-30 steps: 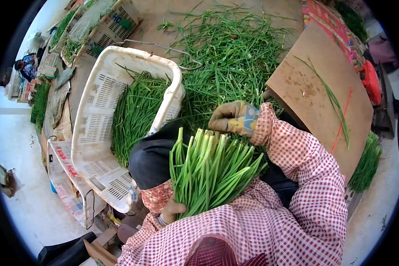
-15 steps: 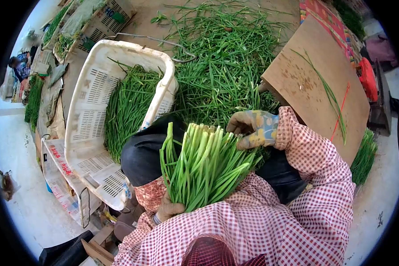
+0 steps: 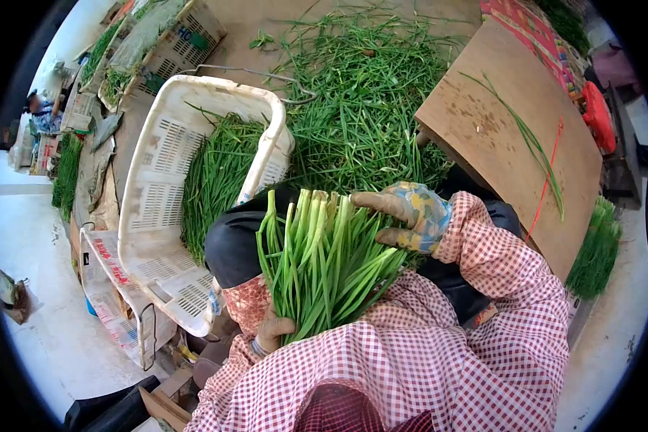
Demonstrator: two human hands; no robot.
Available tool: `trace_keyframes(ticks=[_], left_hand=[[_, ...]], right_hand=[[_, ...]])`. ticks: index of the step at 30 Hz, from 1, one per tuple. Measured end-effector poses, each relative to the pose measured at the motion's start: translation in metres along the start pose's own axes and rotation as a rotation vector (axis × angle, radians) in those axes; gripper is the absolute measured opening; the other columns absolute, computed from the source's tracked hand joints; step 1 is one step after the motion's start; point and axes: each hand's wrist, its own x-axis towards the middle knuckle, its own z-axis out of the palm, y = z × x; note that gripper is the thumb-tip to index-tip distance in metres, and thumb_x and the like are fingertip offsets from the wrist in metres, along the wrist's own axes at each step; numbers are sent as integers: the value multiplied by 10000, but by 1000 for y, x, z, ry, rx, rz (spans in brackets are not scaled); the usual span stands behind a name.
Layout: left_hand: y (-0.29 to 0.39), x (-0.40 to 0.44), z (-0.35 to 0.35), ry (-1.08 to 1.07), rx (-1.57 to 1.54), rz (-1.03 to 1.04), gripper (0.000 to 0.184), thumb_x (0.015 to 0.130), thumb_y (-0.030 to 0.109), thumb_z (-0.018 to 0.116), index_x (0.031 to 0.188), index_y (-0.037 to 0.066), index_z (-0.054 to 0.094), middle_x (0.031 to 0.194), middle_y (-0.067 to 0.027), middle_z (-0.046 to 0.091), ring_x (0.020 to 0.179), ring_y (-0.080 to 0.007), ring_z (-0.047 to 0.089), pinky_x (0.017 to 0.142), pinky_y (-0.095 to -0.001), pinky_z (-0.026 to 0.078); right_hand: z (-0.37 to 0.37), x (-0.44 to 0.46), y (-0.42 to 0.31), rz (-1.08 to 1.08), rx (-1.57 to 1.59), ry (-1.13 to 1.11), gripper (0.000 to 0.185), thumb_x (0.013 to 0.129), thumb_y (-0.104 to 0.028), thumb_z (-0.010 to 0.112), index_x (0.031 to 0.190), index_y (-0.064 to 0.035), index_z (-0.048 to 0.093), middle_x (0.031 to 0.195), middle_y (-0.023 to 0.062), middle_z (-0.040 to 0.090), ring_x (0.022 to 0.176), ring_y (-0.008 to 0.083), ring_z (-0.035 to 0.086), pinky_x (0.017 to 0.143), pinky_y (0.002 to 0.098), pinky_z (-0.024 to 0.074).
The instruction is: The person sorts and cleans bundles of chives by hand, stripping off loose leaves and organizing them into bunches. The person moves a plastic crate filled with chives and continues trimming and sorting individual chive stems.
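Observation:
A thick bunch of green stalks (image 3: 320,263) lies across my lap, its pale cut ends pointing away from me. My left hand (image 3: 273,330), in a tan glove, is closed round the lower left side of the bunch. At the upper right of the bunch is my right hand (image 3: 403,216), in a dirty glove with a blue and yellow cuff. Its fingers are apart, with the forefinger reaching to the pale ends and the thumb lower, beside the leaves.
A white crate (image 3: 172,151) with green stalks stands at the left. Loose greens (image 3: 367,93) are heaped on the floor ahead. On the right, a brown board (image 3: 511,137) bears a few stalks and a red strip (image 3: 547,180). A person (image 3: 43,106) is at the far left.
My right hand has spread its fingers and moved in against the bunch's right side. The bunch has shifted slightly left, with my left hand still on it.

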Motion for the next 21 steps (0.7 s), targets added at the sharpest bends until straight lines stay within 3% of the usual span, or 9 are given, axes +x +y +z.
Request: trace_keyframes(ticks=[4,6,9,11,13,15,16,21], left_hand=[[3,-2,0,-32,46,-32,799,684,93,717,1378,-14,337,1249,-218,541,1055,-348,602,918,-469,505],[2,-5,1,45,-96,-106,800,677,97,720,1374,-17,344,1245,-221,543,1047,-346,605,918,-474,504],[1,-5,-4,27,-42,-103,792,677,100,725,1367,-22,355,1242,-223,544,1047,-346,605,922,-473,501],[1,-6,3,36,-67,-92,783,678,103,730,1359,-26,366,1241,-223,546,1046,-346,606,924,-472,501],[4,-5,6,30,29,-89,769,680,82,718,1356,-27,369,1237,-222,551,1047,-344,607,929,-472,498],[2,-5,3,20,0,-86,765,678,72,716,1354,-28,371,1237,-222,552,1047,-342,608,930,-471,498],[1,-5,2,12,-32,-85,761,677,62,714,1352,-29,373,1237,-221,553,1047,-341,608,932,-470,497],[3,-3,12,-5,-25,-45,763,672,56,721,1348,-27,379,1239,-219,552,1052,-336,607,940,-463,493]], right_hand=[[18,-3,1,-45,18,204,555,822,-231,673,1305,-41,476,942,146,629,866,346,601,784,413,474],[20,-4,0,-11,57,295,540,819,-235,673,1284,-33,489,950,153,630,882,347,601,791,412,475],[12,-2,3,-79,-66,170,528,819,-240,669,1267,-24,493,987,165,629,906,351,603,804,418,477],[3,1,-5,15,4,50,509,820,-249,666,1243,-13,510,1022,177,627,921,349,604,803,419,477],[-7,4,-17,47,-10,44,481,814,-238,666,1220,-18,532,998,182,635,929,344,608,793,413,477],[-16,9,-25,137,-71,-113,443,808,-227,667,1190,-26,563,944,178,643,909,347,609,776,418,476],[-9,7,-14,13,-83,-31,401,818,-260,651,1168,-73,590,870,151,642,849,343,608,745,429,477],[-11,13,-22,43,-305,-99,288,845,-334,602,1064,-149,631,776,104,617,736,315,595,690,430,477]])
